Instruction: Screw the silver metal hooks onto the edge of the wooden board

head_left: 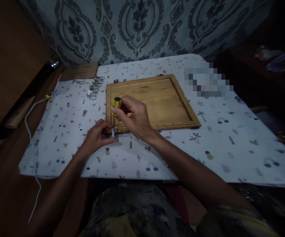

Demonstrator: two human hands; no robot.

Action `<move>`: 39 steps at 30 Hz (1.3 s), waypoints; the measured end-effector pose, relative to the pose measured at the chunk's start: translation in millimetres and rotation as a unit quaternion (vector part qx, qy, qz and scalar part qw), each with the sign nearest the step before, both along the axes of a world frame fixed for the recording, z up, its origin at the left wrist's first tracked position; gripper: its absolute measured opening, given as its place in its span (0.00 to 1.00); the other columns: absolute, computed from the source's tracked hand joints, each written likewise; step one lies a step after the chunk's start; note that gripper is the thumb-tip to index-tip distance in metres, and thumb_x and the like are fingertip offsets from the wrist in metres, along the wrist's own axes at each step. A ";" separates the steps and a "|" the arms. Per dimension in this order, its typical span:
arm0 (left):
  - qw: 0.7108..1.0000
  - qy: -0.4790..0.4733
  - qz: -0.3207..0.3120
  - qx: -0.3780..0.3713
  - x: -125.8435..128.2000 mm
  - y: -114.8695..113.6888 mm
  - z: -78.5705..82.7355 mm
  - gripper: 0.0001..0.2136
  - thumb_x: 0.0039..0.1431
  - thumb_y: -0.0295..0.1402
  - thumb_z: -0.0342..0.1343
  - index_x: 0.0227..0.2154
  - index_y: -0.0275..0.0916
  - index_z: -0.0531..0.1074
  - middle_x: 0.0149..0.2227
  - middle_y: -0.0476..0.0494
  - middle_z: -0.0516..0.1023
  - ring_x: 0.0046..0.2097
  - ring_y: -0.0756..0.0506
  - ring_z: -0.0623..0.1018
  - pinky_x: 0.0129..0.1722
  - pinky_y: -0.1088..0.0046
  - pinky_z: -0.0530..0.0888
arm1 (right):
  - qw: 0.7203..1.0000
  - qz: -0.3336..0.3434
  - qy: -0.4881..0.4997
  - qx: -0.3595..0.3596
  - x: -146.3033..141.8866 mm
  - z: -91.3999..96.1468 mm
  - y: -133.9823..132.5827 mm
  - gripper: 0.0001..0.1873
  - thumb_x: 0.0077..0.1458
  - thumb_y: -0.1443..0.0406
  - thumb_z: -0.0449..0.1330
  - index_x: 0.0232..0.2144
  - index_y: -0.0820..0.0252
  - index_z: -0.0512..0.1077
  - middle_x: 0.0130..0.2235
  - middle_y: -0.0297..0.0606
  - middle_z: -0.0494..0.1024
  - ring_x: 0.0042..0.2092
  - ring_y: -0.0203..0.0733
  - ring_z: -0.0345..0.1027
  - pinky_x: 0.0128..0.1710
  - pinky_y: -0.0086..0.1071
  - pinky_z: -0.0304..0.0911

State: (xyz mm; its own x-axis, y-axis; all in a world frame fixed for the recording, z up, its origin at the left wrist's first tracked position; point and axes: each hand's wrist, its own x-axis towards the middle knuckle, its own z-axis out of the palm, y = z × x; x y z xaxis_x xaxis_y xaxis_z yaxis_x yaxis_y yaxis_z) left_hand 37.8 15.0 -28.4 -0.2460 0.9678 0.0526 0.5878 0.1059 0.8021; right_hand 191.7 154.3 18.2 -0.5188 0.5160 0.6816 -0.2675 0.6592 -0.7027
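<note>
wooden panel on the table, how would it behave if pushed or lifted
The wooden panel looks rigid, given its solid framed border, so it probably won't flop when lifted. Lying flat and broad, it seems unlikely to tip or roll if pushed.

An ornate patterned backdrop (138, 26) rises at twelve o'clock; cardboard (79, 71) lies at ten, a pale cable (33, 144) at nine.
</note>
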 end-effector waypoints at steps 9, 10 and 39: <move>1.000 0.015 0.000 0.013 1.0 0.4 0.3 0.20 0.50 0.47 0.73 0.39 0.42 0.74 0.37 0.49 0.68 0.39 0.45 0.72 0.40 0.68 0.70 | 0.999 0.001 -0.004 0.035 -1.8 -3.9 1.4 0.21 0.69 0.53 0.59 0.27 0.55 0.59 0.26 0.29 0.62 0.31 0.36 0.59 0.34 0.32 0.58; 1.000 0.015 -0.001 0.015 1.0 0.3 0.1 0.20 0.50 0.47 0.73 0.39 0.41 0.74 0.37 0.49 0.68 0.39 0.45 0.72 0.41 0.68 0.70 | 0.999 0.004 -0.002 0.038 -2.0 -4.4 1.5 0.21 0.69 0.54 0.59 0.27 0.55 0.59 0.27 0.29 0.62 0.31 0.36 0.59 0.34 0.31 0.58; 0.999 0.041 0.002 0.019 -0.4 -0.3 -3.7 0.20 0.49 0.46 0.73 0.40 0.42 0.74 0.38 0.49 0.71 0.40 0.44 0.73 0.40 0.68 0.70 | 0.983 0.060 -0.028 -0.171 -9.3 -10.2 -3.9 0.28 0.54 0.45 0.69 0.26 0.54 0.60 0.25 0.26 0.61 0.25 0.32 0.55 0.24 0.28 0.56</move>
State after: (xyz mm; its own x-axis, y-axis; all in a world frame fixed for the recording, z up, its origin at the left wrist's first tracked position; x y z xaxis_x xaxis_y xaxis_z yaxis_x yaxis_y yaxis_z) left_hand 37.4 14.7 -32.0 -0.2439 0.9635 0.1102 0.6511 0.0785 0.7549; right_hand 182.4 150.4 8.0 -0.6218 0.6434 0.4465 -0.2826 0.3473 -0.8941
